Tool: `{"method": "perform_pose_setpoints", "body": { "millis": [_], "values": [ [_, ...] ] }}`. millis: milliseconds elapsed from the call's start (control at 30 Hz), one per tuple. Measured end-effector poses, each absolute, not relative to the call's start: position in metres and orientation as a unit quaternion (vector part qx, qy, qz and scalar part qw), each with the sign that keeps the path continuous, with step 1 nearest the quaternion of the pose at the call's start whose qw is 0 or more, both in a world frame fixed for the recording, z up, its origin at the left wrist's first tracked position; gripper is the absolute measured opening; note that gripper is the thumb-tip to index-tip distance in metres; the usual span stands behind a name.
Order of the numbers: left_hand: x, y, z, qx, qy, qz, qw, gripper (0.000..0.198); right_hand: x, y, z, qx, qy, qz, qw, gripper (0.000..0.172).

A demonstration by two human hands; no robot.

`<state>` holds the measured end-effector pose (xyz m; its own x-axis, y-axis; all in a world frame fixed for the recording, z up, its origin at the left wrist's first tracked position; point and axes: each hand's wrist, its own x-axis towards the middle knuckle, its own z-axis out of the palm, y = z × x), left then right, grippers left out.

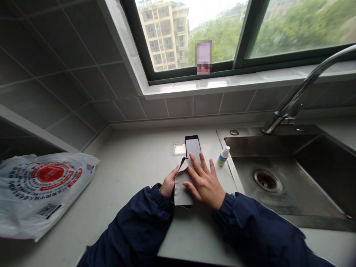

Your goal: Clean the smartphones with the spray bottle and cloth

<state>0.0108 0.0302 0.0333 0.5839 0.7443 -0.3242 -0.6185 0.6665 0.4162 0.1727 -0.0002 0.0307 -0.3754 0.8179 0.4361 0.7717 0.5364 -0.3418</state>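
My left hand (pixel 168 183) grips a dark phone (pixel 177 167) by its left edge. A light grey cloth (pixel 183 193) with zigzag edges lies over the phone and covers most of it. My right hand (pixel 205 181) rests flat on the cloth with its fingers spread. Just beyond, a second phone (pixel 192 144) with a pale screen lies on the counter, partly behind my right fingertips. Beside it on the left is a clear case (pixel 178 148). A small white spray bottle (pixel 223 156) with a blue and yellow label stands to the right.
On the right a steel sink (pixel 278 163) is set into the white counter (pixel 133 155), with a chrome faucet (pixel 294 92) over it. A printed white plastic bag (pixel 25 215) lies at the far left. A tiled wall and window sill run behind.
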Motion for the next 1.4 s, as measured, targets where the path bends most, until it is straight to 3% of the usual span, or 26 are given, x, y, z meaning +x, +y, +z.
{"method": "perform_pose_setpoints", "body": {
  "millis": [233, 467, 533, 600, 667, 1000, 1167, 1400],
  "values": [
    [0.003, 0.034, 0.026, 0.161, 0.243, 0.372, 0.881, 0.057, 0.174, 0.002, 0.031, -0.512, -0.809, 0.005, 0.288, 0.054],
    [-0.013, 0.040, 0.028, 0.157, 0.195, 0.235, 0.939, 0.069, 0.176, 0.006, 0.028, -0.472, -0.809, -0.004, 0.349, 0.042],
    [-0.010, 0.041, 0.029, 0.147, 0.198, 0.261, 0.933, 0.070, 0.176, 0.004, 0.030, -0.453, -0.813, -0.004, 0.366, 0.039],
    [-0.004, 0.041, 0.030, 0.131, 0.198, 0.397, 0.887, 0.061, 0.175, 0.002, 0.032, -0.425, -0.819, 0.001, 0.385, 0.034],
    [0.000, 0.042, 0.033, 0.116, 0.210, 0.449, 0.860, 0.060, 0.174, -0.001, 0.035, -0.393, -0.825, 0.016, 0.406, 0.027],
    [-0.013, 0.050, 0.039, 0.172, 0.244, 0.521, 0.800, 0.067, 0.170, -0.005, 0.038, -0.343, -0.757, 0.181, 0.526, 0.031],
    [-0.014, 0.052, 0.039, 0.185, 0.210, 0.526, 0.803, 0.069, 0.169, -0.002, 0.035, -0.347, -0.737, 0.216, 0.539, 0.025],
    [-0.023, 0.058, 0.028, 0.151, 0.130, 0.505, 0.840, 0.092, 0.169, -0.001, 0.031, -0.355, -0.730, 0.235, 0.534, 0.021]
  ]
}}
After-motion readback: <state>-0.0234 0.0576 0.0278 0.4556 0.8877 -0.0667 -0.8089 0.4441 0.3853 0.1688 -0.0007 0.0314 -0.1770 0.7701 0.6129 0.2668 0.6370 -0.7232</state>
